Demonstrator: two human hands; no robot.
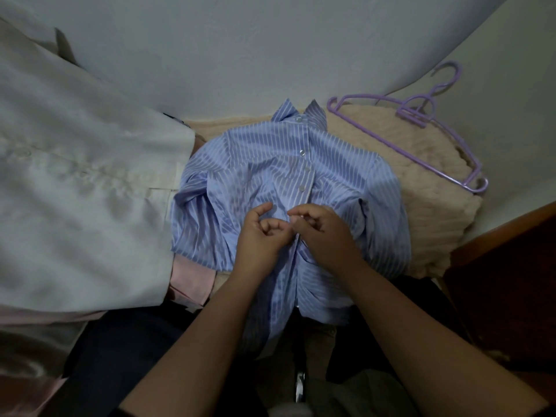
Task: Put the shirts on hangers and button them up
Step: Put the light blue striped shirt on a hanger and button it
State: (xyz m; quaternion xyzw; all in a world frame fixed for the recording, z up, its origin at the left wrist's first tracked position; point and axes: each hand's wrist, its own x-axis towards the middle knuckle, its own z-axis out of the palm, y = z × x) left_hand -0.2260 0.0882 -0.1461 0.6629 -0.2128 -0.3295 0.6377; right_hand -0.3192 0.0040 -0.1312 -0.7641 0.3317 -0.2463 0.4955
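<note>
A blue-and-white striped shirt [264,173] lies face up on a beige fluffy cushion [421,164], collar toward the wall. Its upper buttons are fastened; the lower front hangs toward me. Both hands meet at the placket in the shirt's middle. My left hand [260,233] has its fingers curled at the left edge of the placket. My right hand [322,228] pinches the placket at a white button. Whether a hanger is inside this shirt is hidden. Two purple plastic hangers [421,115] lie on the cushion to the right.
A white shirt [78,182] hangs or lies at the left, with pink fabric [192,278] under its lower edge. The pale wall [240,55] is close behind. A dark wooden edge [508,266] stands at the right. Dark clothing fills the foreground.
</note>
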